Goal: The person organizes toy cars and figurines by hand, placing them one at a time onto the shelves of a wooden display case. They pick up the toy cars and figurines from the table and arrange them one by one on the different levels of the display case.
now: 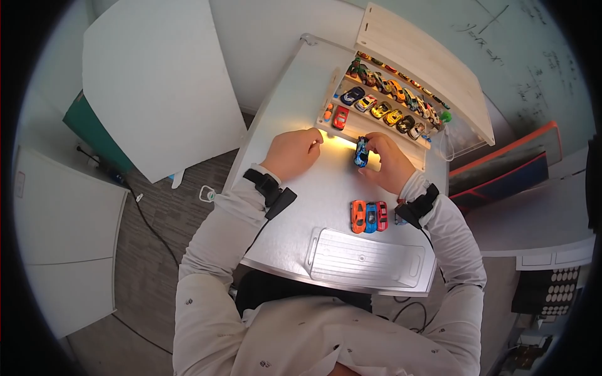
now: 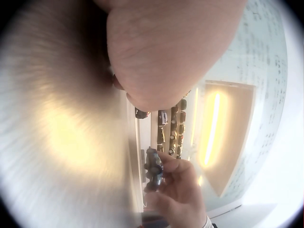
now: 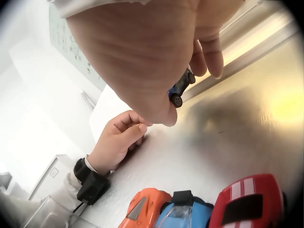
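My right hand (image 1: 387,161) pinches a dark blue toy car (image 1: 362,152) between thumb and fingers, raised in front of the lit lower edge of the wooden display rack (image 1: 417,149). The right wrist view shows only part of this car (image 3: 177,93), with its wheels, past the hand. My left hand (image 1: 293,152) rests at the metal table by the rack's left corner, its fingers loosely curled and holding nothing. A red toy car (image 1: 340,118) stands alone on the rack's lowest shelf, and yellow, white and dark cars fill the shelves above.
Nearer the body, an orange car (image 1: 358,217), a blue car (image 1: 371,217) and a red car (image 1: 382,216) stand side by side on the table (image 1: 295,213). Another small car is partly covered by my right wrist strap. A clear plastic tray (image 1: 367,258) lies at the front edge.
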Demonstrator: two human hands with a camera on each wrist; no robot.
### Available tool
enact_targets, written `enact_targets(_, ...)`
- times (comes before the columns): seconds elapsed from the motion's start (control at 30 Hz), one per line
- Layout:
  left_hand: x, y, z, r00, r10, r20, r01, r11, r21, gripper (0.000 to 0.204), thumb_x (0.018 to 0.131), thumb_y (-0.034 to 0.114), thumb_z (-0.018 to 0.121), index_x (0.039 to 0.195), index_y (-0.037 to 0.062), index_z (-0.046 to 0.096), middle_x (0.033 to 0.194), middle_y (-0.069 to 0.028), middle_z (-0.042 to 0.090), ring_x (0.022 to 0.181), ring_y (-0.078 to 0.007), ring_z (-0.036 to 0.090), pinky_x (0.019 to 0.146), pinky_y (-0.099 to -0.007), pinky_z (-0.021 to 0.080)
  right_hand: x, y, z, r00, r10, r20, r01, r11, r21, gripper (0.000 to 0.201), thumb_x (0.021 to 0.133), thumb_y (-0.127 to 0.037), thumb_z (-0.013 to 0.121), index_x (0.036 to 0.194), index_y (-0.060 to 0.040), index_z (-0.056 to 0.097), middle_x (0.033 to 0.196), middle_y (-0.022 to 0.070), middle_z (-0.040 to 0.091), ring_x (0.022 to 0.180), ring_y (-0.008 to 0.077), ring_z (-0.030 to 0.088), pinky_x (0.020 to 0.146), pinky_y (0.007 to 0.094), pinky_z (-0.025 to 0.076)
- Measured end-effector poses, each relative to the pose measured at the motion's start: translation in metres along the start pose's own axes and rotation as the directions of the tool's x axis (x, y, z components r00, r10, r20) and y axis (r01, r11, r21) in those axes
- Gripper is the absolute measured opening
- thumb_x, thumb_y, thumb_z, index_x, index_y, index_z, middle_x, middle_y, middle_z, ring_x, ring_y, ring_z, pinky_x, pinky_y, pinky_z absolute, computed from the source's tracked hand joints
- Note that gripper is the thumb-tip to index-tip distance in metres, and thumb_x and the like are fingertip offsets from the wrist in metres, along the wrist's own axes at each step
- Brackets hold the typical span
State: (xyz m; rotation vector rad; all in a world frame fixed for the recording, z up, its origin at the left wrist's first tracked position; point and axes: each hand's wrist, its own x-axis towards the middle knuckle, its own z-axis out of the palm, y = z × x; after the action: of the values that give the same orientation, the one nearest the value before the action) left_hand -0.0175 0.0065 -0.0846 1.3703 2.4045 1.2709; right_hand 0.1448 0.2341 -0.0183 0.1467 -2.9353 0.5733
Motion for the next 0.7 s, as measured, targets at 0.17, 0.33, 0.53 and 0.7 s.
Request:
enact_targets(0.17,0.001,0.0,0.001,1.0,-0.001,0.001,0.001,1.0,0.014,0.014,0.091,0.018,0.061,0.1,0.0096,0.069,0.085,-0.0124,0.07,0.079,-0.0331,0.068,0.071,-0.0428,0.052,0.012,-0.001,0.002,1.0,0.003,0.01,-0.002,0.996,-0.091,0.049,0.077,-0.01,0.082,0.115,-0.003,0.051,0.135,0.0191,0.054,0.12,0.0378,0.059,0.102,0.041,0.051)
enact_targets(0.33,0.001,0.001,-0.001,1.0,-0.008,0.006,0.008,1.0,0.012,0.013,0.091,0.017,0.061,0.1,0.0099,0.069,0.085,-0.0121,0.07,0.078,-0.0326,0.068,0.071,-0.0429,0.052,0.027,-0.004,-0.002,1.0,0.014,0.016,-0.012,0.99,-0.141,0.049,0.077,-0.015,0.08,0.118,-0.0025,0.056,0.133,0.0165,0.055,0.122,0.0368,0.056,0.103,0.0427,0.049)
enact_targets(0.53,0.001,0.001,-0.001,1.0,-0.003,0.008,0.003,1.0,0.011,0.013,0.092,0.018,0.062,0.099,0.0099,0.069,0.084,-0.0116,0.07,0.077,-0.032,0.068,0.07,-0.0421,0.052,0.041,0.003,0.003,1.0,-0.026,0.007,0.027,0.961,-0.275,0.052,0.076,-0.016,0.082,0.12,-0.0019,0.058,0.135,0.0155,0.054,0.124,0.0357,0.055,0.105,0.0422,0.048)
enact_targets(0.7,0.002,0.005,-0.002,1.0,-0.009,0.009,0.009,1.0,0.008,0.013,0.093,0.018,0.062,0.099,0.0097,0.069,0.083,-0.0114,0.07,0.076,-0.0314,0.068,0.069,-0.0411,0.052,0.042,0.01,0.007,0.999,-0.034,0.003,0.034,0.959,-0.283,0.051,0.076,-0.017,0.082,0.119,-0.0022,0.059,0.134,0.0152,0.054,0.122,0.0353,0.056,0.105,0.042,0.048)
